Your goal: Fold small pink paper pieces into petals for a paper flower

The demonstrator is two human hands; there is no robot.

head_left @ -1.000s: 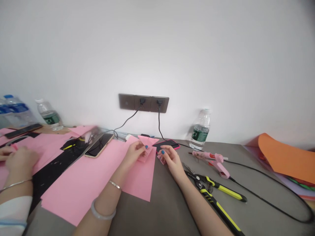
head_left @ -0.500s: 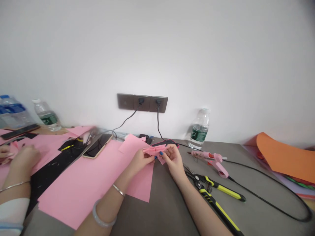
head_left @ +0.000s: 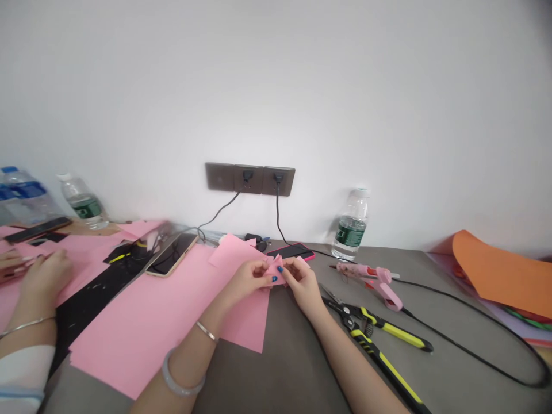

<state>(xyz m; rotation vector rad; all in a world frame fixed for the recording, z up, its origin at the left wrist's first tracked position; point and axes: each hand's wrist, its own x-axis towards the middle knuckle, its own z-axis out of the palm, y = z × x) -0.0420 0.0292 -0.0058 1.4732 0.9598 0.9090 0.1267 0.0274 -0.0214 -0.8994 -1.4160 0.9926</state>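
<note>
Currently | left hand [head_left: 245,280] + right hand [head_left: 305,284] | grip: both pinching folded pink paper [head_left: 276,268]

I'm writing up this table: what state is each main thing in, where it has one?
Small pink paper: folded, held in left hand and right hand
Large pink sheets: flat, overlapping
Pliers: handles spread
Glue gun: lying on its side
Right bottle: upright, capped
Gold phone: face up, screen dark
Pink phone: face up, screen dark
Black plugs: in wall panel
Orange sheet: curled at one end
</note>
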